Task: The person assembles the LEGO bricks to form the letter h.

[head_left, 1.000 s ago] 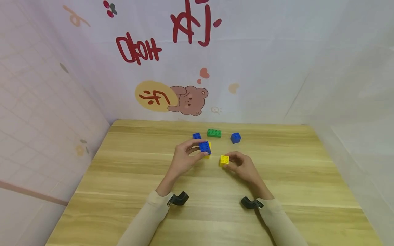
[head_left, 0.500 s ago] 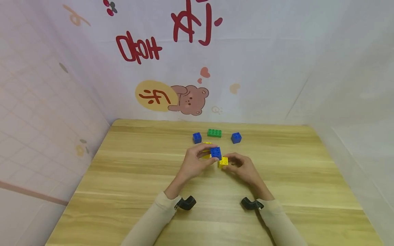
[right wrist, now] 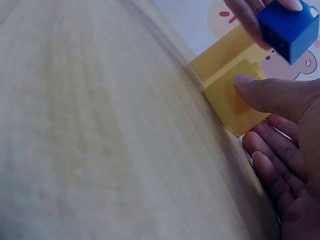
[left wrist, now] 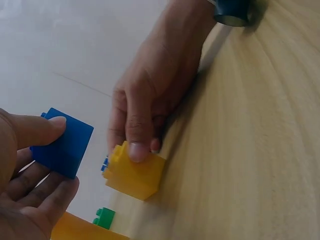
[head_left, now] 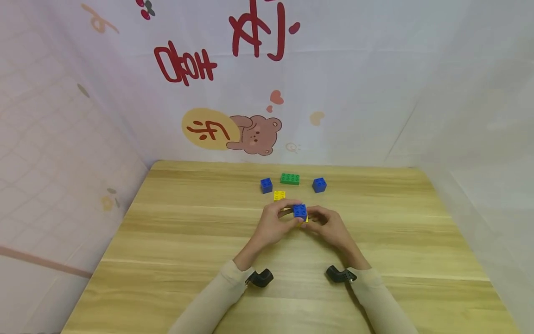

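Observation:
My left hand [head_left: 272,227] pinches a blue building block [head_left: 300,211] between thumb and fingers. Below that block, my right hand [head_left: 330,226] grips a yellow block [left wrist: 135,172] by its sides, down at the tabletop. From both wrist views a gap shows between the blue block [right wrist: 287,27] and the yellow block [right wrist: 235,97]. In the head view the blue block covers most of the yellow one. Just beyond the left fingers stands another yellow piece [head_left: 279,195], partly hidden by that hand; in the right wrist view it looks like a stack.
Toward the back of the wooden table [head_left: 187,208] sit a blue block [head_left: 266,185], a flat green brick [head_left: 290,179] and another blue block [head_left: 319,185]. A printed cloth wall [head_left: 354,93] rises behind the table edge.
My left hand has carried the blue block rightward and slightly nearer, from beside the yellow stack to above the yellow block in my right hand. The right hand has barely moved.

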### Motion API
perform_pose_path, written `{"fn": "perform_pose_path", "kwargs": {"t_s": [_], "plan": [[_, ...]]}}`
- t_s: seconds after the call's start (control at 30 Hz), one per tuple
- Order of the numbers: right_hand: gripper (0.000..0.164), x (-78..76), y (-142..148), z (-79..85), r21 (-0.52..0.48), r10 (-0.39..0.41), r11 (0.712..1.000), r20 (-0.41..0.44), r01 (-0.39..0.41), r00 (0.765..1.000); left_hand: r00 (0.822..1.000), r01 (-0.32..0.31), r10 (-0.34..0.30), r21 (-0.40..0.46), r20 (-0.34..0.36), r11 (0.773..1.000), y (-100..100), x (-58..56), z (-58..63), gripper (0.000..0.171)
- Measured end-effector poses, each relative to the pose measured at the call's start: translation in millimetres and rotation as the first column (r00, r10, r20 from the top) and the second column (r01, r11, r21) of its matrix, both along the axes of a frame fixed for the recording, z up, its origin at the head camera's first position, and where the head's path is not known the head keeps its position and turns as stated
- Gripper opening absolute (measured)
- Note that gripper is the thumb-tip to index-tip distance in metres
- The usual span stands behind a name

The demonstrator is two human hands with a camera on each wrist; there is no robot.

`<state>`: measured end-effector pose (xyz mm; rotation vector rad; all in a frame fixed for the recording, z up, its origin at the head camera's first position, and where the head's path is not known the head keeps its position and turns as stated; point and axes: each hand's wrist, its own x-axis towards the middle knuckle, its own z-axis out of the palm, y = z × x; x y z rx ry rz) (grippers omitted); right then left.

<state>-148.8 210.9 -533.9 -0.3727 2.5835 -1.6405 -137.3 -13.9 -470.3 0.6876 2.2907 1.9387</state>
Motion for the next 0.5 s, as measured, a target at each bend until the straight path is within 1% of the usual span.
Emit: {"fn": "perform_pose_path", "kwargs": {"t_s": [0.13,0.2,0.33,0.4,0.5], "plan": [[0.039,-0.5,-0.6,0.0,0.016,-0.003,1.0,0.007,0.002,1.0,1.0,-0.013,0.013,-0.019,0.012,1.0,2.4,-1.3,-6.8,0.039],[0.038,0.8,-1.6,3.1,0.021,0.0,1.0,0.011,0.0,1.0,1.0,-0.011,0.011,-0.025,0.017,1.0,3.6,-2.0,-9.7,0.039],[0.034,7.0,-6.0,18.7,0.017,0.01,1.0,0.006,-0.01,1.0,1.0,-0.011,0.011,-0.036,0.017,0.999,6.0,-3.5,-12.6,0.04],[0.032,10.3,-8.2,26.7,0.018,0.017,1.0,-0.011,-0.016,1.0,1.0,-0.009,0.01,-0.042,0.011,0.999,7.1,-4.4,-13.7,0.039],[0.031,11.9,-9.4,31.3,0.019,0.022,1.0,-0.024,-0.021,0.999,1.0,-0.011,0.011,-0.057,0.012,0.998,7.9,-5.3,-15.1,0.039]]}}
